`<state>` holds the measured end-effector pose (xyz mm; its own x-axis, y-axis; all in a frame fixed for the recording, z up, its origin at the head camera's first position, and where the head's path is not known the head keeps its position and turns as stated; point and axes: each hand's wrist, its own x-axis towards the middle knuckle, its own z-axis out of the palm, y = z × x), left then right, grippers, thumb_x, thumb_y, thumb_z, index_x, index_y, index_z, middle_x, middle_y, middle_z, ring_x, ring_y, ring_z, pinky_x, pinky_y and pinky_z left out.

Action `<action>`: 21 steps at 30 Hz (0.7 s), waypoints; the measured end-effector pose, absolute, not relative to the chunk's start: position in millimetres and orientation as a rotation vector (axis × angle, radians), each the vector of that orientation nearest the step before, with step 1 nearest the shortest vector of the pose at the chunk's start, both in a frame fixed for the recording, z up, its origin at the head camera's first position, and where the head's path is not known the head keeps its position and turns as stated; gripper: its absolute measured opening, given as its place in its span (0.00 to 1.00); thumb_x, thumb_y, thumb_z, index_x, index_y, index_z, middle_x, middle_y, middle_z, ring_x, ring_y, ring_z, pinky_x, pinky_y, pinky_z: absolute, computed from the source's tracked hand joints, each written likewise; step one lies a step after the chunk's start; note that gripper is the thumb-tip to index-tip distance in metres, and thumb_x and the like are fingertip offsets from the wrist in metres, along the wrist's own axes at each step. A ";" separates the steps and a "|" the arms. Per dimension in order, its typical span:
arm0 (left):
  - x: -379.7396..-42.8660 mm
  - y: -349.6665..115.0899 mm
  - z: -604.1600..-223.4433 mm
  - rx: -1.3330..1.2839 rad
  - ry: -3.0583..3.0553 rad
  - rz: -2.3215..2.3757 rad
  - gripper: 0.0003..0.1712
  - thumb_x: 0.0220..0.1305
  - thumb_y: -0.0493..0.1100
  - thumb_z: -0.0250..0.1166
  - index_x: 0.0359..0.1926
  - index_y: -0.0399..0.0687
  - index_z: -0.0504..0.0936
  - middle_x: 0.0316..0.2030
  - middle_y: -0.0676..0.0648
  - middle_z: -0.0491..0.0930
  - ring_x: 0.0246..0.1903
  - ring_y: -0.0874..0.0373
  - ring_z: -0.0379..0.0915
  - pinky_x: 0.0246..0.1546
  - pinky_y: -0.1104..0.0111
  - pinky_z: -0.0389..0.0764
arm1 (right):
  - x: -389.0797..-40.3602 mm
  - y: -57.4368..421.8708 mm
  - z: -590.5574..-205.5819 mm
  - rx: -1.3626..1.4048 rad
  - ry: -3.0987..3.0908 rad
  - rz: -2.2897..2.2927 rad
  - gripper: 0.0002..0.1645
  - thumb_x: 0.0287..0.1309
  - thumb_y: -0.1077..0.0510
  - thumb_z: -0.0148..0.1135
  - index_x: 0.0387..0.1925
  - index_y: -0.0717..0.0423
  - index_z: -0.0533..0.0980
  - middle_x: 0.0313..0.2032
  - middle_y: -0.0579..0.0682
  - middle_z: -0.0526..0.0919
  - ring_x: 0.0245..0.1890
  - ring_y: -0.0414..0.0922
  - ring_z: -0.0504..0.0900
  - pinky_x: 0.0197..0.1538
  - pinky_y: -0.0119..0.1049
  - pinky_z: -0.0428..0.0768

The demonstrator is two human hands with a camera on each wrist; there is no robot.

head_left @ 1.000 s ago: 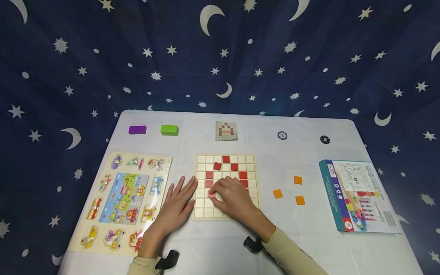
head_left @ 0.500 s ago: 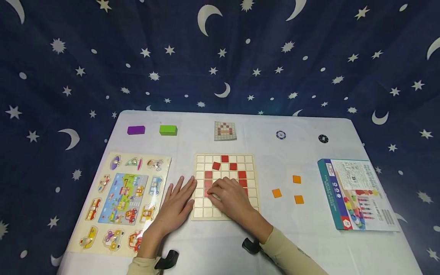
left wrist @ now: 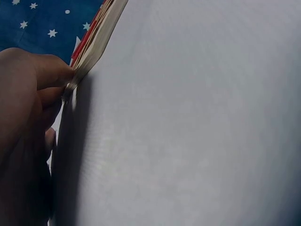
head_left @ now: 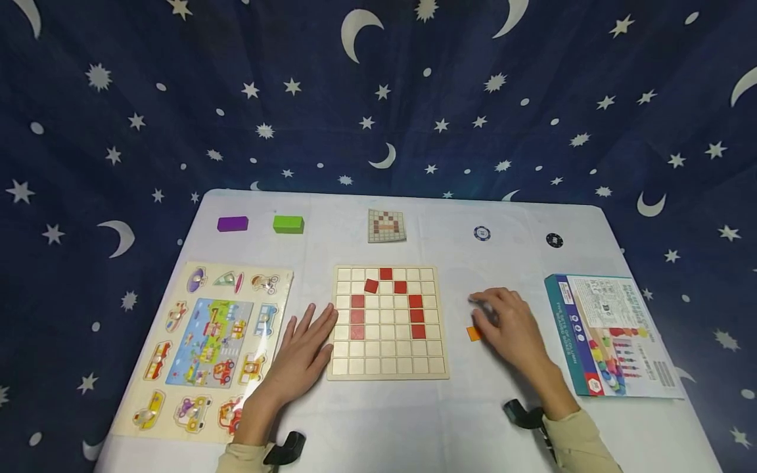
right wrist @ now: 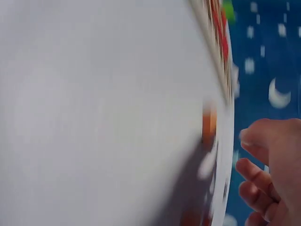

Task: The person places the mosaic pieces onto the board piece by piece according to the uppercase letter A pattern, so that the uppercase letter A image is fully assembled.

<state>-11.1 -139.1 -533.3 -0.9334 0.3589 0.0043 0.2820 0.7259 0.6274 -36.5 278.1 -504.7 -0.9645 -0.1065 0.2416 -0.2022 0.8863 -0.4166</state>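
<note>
A square wooden grid board point(head_left: 388, 368) lies in the middle of the table. Red square tiles point(head_left: 416, 315) form an arch on it, and one upper-left tile point(head_left: 370, 286) sits crooked. My left hand point(head_left: 300, 358) lies with straight fingers against the board's left edge; in the left wrist view the thumb point(left wrist: 54, 73) meets that edge. To the right of the board, my right hand point(head_left: 511, 328) hovers over the orange tiles, fingers relaxed and apart, nothing between them. One orange tile point(head_left: 474, 334) shows beside the thumb; the hand hides the others.
Behind the board lies a small pattern card point(head_left: 387, 226). A picture puzzle point(head_left: 130, 381) is at left, a boxed set point(head_left: 627, 341) at right. Purple point(head_left: 233, 224) and green point(head_left: 288, 225) blocks and two chips, one blue-white point(head_left: 481, 233) and one black point(head_left: 554, 240), lie along the back.
My right hand has let go of a red tile at the lower left of the arch and moved right, off the board, to the orange tiles. The left hand stays in place.
</note>
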 end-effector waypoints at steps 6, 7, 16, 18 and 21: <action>-12.0 -142.0 -532.9 0.506 2.798 0.985 0.35 0.81 0.48 0.56 0.83 0.54 0.62 0.84 0.51 0.59 0.86 0.39 0.45 0.83 0.38 0.40 | -30.0 327.6 -500.2 0.086 -2.946 0.585 0.20 0.61 0.62 0.74 0.55 0.57 0.85 0.55 0.65 0.84 0.53 0.63 0.79 0.58 0.66 0.77; -12.2 -142.2 -533.0 0.503 2.796 0.988 0.35 0.81 0.48 0.56 0.83 0.54 0.62 0.84 0.52 0.59 0.86 0.40 0.45 0.83 0.38 0.40 | -29.7 330.3 -499.7 0.075 -2.960 0.575 0.20 0.61 0.61 0.74 0.55 0.58 0.85 0.55 0.65 0.84 0.54 0.64 0.80 0.58 0.66 0.77; -11.9 -140.4 -532.8 0.507 2.795 1.003 0.35 0.80 0.48 0.57 0.83 0.53 0.63 0.84 0.51 0.60 0.86 0.39 0.45 0.83 0.37 0.41 | -34.7 329.3 -498.7 0.074 -2.980 0.534 0.19 0.58 0.58 0.77 0.52 0.57 0.87 0.52 0.64 0.88 0.54 0.64 0.83 0.59 0.66 0.77; -11.9 -140.1 -533.7 0.507 2.791 1.004 0.35 0.80 0.48 0.57 0.83 0.53 0.63 0.84 0.51 0.60 0.86 0.39 0.45 0.83 0.37 0.41 | -37.9 322.2 -497.2 0.091 -2.968 0.535 0.19 0.58 0.56 0.78 0.51 0.56 0.87 0.51 0.62 0.89 0.52 0.62 0.84 0.57 0.64 0.79; -11.8 -140.0 -534.4 0.502 2.786 1.002 0.35 0.80 0.48 0.57 0.83 0.54 0.63 0.84 0.52 0.59 0.86 0.40 0.45 0.84 0.38 0.40 | -44.9 304.2 -495.1 0.140 -2.935 0.574 0.18 0.59 0.55 0.78 0.50 0.56 0.88 0.49 0.59 0.90 0.48 0.59 0.84 0.53 0.59 0.80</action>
